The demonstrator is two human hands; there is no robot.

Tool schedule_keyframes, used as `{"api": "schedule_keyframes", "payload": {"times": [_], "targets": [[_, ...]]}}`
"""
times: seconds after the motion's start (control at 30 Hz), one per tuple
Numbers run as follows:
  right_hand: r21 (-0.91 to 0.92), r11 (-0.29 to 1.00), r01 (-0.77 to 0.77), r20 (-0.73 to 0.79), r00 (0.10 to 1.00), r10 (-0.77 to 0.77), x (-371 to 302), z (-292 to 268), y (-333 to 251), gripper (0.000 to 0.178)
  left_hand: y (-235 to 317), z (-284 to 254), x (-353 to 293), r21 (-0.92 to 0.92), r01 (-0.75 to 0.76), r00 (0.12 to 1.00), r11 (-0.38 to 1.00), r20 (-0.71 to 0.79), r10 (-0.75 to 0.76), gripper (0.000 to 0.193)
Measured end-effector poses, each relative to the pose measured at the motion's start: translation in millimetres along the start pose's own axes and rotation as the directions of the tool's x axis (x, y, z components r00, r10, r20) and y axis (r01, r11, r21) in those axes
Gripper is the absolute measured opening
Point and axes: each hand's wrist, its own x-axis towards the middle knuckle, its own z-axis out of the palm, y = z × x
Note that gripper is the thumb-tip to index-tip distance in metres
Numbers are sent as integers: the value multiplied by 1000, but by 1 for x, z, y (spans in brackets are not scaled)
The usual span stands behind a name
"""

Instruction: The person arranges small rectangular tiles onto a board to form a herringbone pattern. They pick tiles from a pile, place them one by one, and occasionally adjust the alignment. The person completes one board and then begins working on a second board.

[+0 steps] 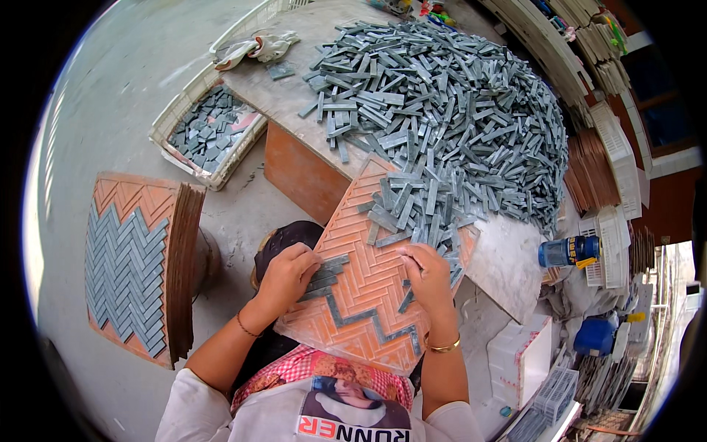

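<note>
A ridged orange board with a herringbone pattern of grooves lies tilted across my lap and against the table. Several grey stone strips form a zigzag row in its near part. My left hand is at the board's left edge, fingers curled closed. Parallel grey strips stick out beside it; whether it grips them is unclear. Over the right part, my right hand has thumb and fingertips pinched together; anything between them is too small to see. Loose strips show beside its palm.
A big heap of grey strips covers the table and spills onto the board's far end. Left stand a stack of boards, the front one filled with strips, and a white crate of grey pieces. A blue bottle is at right.
</note>
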Motion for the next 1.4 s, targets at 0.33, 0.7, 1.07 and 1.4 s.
{"api": "schedule_keyframes", "payload": {"times": [0.33,0.7,1.07,1.4], "targets": [[-227,943,-246,-137,966,219,-75,-31,-7,26,3,4,0,69,-39,998,997,-52,42,11],[0,937,-350,-83,934,348,-75,35,-42,21,20,-10,-30,76,28,990,997,-141,-17,22],[-37,991,-127,182,974,132,-62,69,-60,20,24,-6,-34,87,-108,986,990,-119,118,21],[-36,979,-201,312,929,202,-58,67,-57,18,33,11,-28,187,-213,977,959,33,211,25]]}}
